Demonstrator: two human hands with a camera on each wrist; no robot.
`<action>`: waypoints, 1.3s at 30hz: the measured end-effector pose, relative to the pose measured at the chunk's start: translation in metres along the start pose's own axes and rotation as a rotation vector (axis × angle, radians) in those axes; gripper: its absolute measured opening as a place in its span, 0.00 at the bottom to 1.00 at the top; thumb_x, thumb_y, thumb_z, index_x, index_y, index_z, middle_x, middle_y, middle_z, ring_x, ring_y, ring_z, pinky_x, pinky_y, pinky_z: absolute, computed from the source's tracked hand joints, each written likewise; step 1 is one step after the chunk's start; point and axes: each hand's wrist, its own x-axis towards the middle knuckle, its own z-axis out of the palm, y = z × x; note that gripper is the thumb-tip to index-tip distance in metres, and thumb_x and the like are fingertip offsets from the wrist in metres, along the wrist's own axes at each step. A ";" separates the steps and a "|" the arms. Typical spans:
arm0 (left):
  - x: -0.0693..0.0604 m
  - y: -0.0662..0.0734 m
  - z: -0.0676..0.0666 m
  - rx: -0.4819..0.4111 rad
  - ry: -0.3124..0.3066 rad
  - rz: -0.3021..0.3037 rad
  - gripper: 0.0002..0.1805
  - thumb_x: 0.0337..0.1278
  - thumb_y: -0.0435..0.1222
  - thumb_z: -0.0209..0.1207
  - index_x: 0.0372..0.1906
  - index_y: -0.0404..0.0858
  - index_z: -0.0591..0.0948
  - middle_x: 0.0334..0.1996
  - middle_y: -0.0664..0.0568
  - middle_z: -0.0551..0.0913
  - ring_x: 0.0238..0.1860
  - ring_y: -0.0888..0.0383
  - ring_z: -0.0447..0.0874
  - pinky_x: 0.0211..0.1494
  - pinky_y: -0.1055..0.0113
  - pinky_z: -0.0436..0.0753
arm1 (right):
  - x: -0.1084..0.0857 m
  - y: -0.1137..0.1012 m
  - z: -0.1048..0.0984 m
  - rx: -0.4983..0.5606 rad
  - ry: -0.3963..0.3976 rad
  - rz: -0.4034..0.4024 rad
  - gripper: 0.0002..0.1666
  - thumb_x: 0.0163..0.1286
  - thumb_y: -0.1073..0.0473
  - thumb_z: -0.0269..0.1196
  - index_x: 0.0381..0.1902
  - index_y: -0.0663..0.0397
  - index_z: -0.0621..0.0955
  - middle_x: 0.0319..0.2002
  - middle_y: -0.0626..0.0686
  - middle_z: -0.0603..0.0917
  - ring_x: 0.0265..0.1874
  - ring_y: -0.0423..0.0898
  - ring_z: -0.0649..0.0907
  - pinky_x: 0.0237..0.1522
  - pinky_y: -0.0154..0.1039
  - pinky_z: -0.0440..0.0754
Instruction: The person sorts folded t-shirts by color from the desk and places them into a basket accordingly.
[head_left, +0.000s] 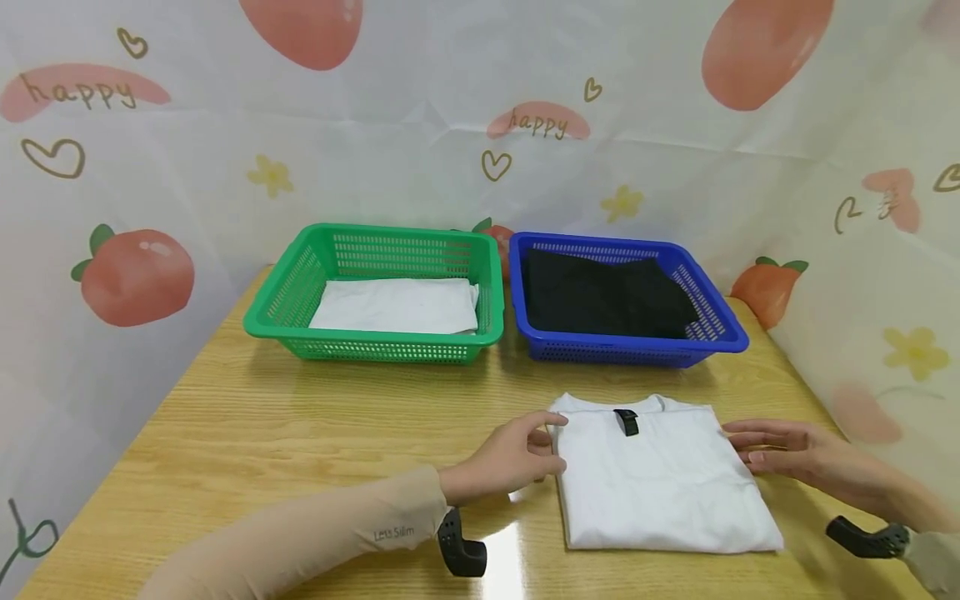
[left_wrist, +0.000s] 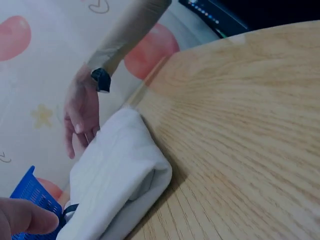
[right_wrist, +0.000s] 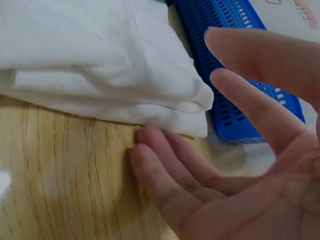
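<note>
A folded white T-shirt [head_left: 660, 483] lies flat on the table, its neckline toward the baskets. Near the collar sits a small black tag or strip [head_left: 627, 422]; its exact kind is unclear. My left hand [head_left: 510, 458] is at the shirt's left edge, thumb and fingers apart and loosely bent. At the right edge my right hand [head_left: 810, 458] has its fingers extended. In the right wrist view, fingertips of the right hand [right_wrist: 240, 185] reach the underside of the folded layers [right_wrist: 125, 85]. Only the left thumb [left_wrist: 30, 216] shows in the left wrist view.
Behind stands a green basket [head_left: 375, 337] with folded white cloth [head_left: 397, 306] inside. Beside it, a blue basket [head_left: 637, 342] holds black cloth [head_left: 600, 292]. Both stand on the wooden table [head_left: 300, 425], before a printed curtain [head_left: 420, 167]. Each wrist wears a black band.
</note>
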 end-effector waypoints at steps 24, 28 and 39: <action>0.021 0.002 0.021 0.106 -0.022 -0.015 0.27 0.49 0.31 0.70 0.58 0.37 0.82 0.17 0.51 0.77 0.17 0.61 0.75 0.22 0.72 0.70 | 0.003 0.010 0.013 0.039 0.019 0.016 0.29 0.79 0.68 0.46 0.76 0.60 0.59 0.67 0.31 0.65 0.60 0.23 0.67 0.59 0.35 0.71; 0.022 0.000 0.021 0.065 -0.023 -0.024 0.26 0.50 0.31 0.70 0.58 0.37 0.82 0.17 0.50 0.78 0.18 0.60 0.77 0.22 0.72 0.71 | 0.008 0.014 0.018 0.067 0.045 -0.027 0.29 0.78 0.69 0.49 0.75 0.60 0.62 0.66 0.30 0.67 0.59 0.24 0.68 0.58 0.36 0.73; 0.025 -0.006 0.010 0.157 0.002 0.001 0.26 0.51 0.34 0.71 0.58 0.39 0.81 0.34 0.53 0.80 0.31 0.62 0.75 0.39 0.69 0.76 | 0.017 0.013 0.032 0.034 0.092 -0.015 0.34 0.74 0.70 0.54 0.75 0.56 0.62 0.73 0.45 0.53 0.58 0.36 0.72 0.57 0.42 0.74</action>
